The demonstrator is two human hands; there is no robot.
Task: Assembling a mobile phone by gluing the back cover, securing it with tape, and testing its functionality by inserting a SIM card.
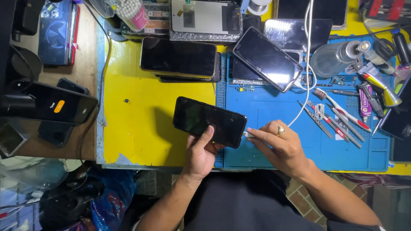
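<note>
A black smartphone with a dark screen is held level above the workbench, over the seam between the yellow surface and the blue mat. My left hand grips it from below, thumb on the lower edge of the screen. My right hand, wearing a ring, pinches the white plug of a cable at the phone's right end. The cable runs up and away across the mat to the back of the bench.
Several dark phones and screens lie at the back. Tweezers, a toothbrush, a clear bottle and tubes sit on the blue mat at right. Another phone with a lit orange mark sits in a stand at left.
</note>
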